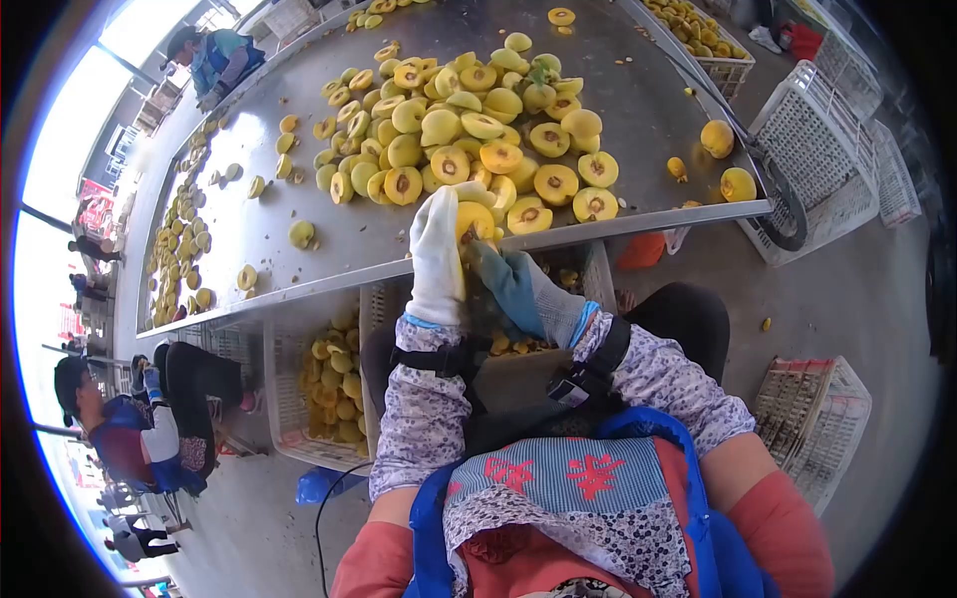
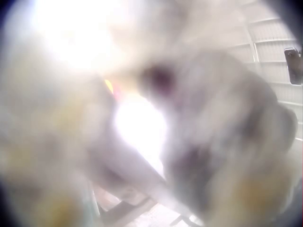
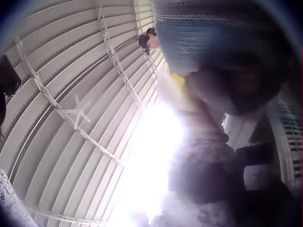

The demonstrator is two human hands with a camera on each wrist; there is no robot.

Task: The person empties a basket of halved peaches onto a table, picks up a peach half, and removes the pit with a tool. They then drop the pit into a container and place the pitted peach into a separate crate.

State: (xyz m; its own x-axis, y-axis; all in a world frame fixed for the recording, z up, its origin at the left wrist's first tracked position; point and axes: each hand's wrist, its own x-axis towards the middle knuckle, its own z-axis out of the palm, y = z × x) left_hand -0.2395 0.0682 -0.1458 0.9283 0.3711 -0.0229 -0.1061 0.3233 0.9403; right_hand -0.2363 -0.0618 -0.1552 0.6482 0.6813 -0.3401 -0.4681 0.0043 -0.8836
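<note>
My left hand (image 1: 436, 249), in a white glove, holds a cut yellow peach (image 1: 473, 221) at the front edge of the metal table (image 1: 369, 245). My right hand (image 1: 528, 294), in a blue-grey glove, is right beside that peach, fingertips close to its lower side. I cannot tell whether the right hand grips anything, as its palm side is hidden. Just beyond both hands lies a big pile of yellow peach halves (image 1: 404, 185), many cut side up with brownish centres. In the right wrist view the blue glove (image 3: 203, 38) fills the upper right; the left wrist view is badly blurred.
Below the table edge stands a crate (image 1: 284, 399) of peach halves. More halves (image 1: 179, 239) line the table's left side. Two whole peaches (image 1: 717, 139) lie near the right corner. White crates (image 1: 817, 140) stand at right, another (image 1: 812, 429) lower down. Other people (image 1: 130, 439) sit at left.
</note>
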